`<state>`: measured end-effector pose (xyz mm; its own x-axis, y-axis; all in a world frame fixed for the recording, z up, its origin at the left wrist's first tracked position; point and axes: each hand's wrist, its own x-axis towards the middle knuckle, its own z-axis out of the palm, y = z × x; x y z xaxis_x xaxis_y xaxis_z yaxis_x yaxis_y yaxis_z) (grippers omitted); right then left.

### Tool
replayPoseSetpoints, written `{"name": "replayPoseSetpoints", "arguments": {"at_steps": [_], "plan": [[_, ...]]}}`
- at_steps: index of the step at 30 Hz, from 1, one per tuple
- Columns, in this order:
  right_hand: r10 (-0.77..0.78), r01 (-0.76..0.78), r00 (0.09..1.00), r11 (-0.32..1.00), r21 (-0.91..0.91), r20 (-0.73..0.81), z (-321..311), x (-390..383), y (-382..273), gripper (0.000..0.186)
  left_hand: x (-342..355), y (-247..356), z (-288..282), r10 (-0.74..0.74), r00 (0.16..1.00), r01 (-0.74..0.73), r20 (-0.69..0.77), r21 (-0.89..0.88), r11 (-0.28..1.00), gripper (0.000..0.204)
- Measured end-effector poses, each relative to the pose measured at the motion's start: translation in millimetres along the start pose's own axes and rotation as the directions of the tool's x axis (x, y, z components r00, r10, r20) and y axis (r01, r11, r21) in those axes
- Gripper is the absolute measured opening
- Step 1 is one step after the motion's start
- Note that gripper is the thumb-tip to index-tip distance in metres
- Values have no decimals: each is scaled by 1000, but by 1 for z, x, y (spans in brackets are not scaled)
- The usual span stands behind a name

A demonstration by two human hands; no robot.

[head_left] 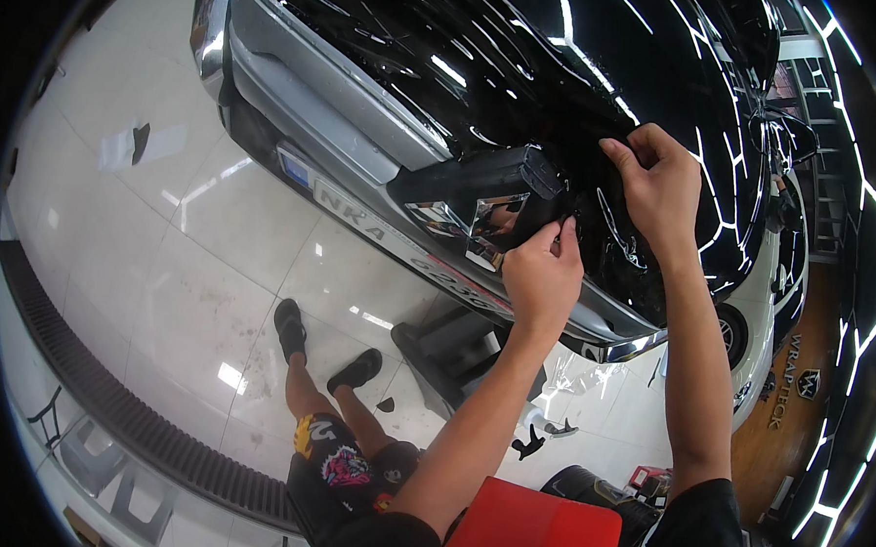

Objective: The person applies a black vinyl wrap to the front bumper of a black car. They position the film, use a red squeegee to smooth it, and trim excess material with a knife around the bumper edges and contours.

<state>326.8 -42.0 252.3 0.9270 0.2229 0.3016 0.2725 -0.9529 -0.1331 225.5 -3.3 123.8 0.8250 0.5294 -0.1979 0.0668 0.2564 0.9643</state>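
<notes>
A glossy black film, creased and rippled, lies over the body of a dark car. My right hand is raised at its right side, thumb and fingers pinched together on the film's edge. Lower and to the left, my left hand pinches the film's lower edge, close to a dark block-shaped piece with mirror-like chrome faces. That piece sits against the car's silver bumper. Below it runs a number plate. The fingertips hide the exact spots where the film is gripped.
Under the bumper stands a dark grey step-like object, with a spray bottle near it. A red box-like object is close to my body. A white car stands at the right. A floor grate crosses the tiles at the left.
</notes>
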Motion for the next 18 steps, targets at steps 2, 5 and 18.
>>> {"name": "replayPoseSetpoints", "arguments": {"at_steps": [2, 5, 18], "plan": [[-5, 4, 1000, 999, 40, 12, -2, 3, 0, 32, 0, 3, 1, -8, 1000, 7, -17, -52, 999, 29], [39, -42, 998, 998, 54, 54, -4, 3, -3, 32, 2, 7, -5, 54, 999, -53, -4, 109, 993, 34], [115, -118, 990, 992, 37, 83, -12, 2, -7, 33, 62, 87, -104, 318, 884, -461, 343, 522, 717, 33]]}}
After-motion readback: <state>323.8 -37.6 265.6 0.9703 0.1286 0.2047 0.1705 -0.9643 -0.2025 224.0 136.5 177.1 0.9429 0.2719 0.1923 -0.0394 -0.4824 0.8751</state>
